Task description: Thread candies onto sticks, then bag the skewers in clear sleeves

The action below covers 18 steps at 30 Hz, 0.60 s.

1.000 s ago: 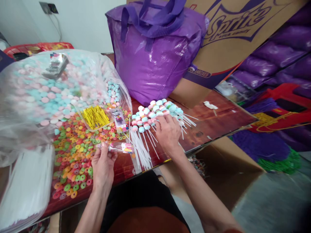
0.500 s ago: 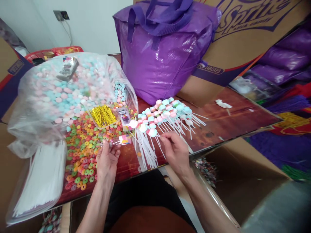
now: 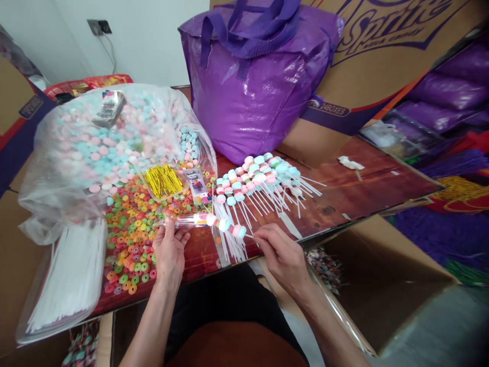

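Between thumb and fingers, my left hand (image 3: 170, 250) grips a clear printed plastic wrapper (image 3: 187, 220), its mouth pointing right. My right hand (image 3: 280, 252) pinches the white stick of a marshmallow candy skewer (image 3: 224, 225). Pink, white and pale blue marshmallows run along that skewer, and its left end is at the wrapper's mouth; I cannot tell how far inside it reaches. Just beyond my hands lies a pile of similar marshmallow skewers (image 3: 254, 176) with sticks pointing toward me. Colourful gummy rings (image 3: 133, 239) spread out left of my left hand.
A clear bag of marshmallows (image 3: 99, 148) fills the back left. Gold twist ties (image 3: 163, 182) sit in a tray beside a stack of wrappers (image 3: 197, 184). White sticks (image 3: 64, 278) lie at front left. A purple bag (image 3: 252, 97) and cardboard box (image 3: 382, 56) stand behind.
My right hand has lifted a marshmallow skewer from the near left of the pile and brought its tip to the wrapper. My left hand stays almost in place, holding the wrapper.
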Each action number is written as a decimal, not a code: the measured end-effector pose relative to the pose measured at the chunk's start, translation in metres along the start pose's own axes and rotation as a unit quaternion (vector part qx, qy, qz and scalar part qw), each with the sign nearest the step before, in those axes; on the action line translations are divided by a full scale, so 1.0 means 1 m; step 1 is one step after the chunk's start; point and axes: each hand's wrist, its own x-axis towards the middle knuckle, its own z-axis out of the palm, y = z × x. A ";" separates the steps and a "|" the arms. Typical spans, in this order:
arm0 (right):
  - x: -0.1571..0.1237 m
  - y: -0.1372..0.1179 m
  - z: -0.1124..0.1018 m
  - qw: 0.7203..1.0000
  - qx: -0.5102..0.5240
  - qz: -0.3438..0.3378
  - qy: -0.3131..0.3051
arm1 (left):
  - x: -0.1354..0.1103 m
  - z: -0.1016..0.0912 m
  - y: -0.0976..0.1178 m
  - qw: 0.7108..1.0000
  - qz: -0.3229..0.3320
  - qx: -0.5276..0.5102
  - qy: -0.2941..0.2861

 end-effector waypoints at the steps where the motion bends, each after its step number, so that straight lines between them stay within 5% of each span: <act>1: 0.000 0.000 -0.001 1.000 0.001 -0.004 -0.009 | 0.000 -0.001 -0.001 1.000 0.013 0.009 -0.004; 5: -0.001 -0.002 0.000 0.998 0.039 0.011 -0.058 | -0.002 -0.001 -0.003 0.998 0.045 0.034 -0.030; 18: -0.009 -0.006 0.027 0.970 0.120 0.192 -0.083 | -0.005 0.003 -0.011 0.997 0.049 0.037 -0.054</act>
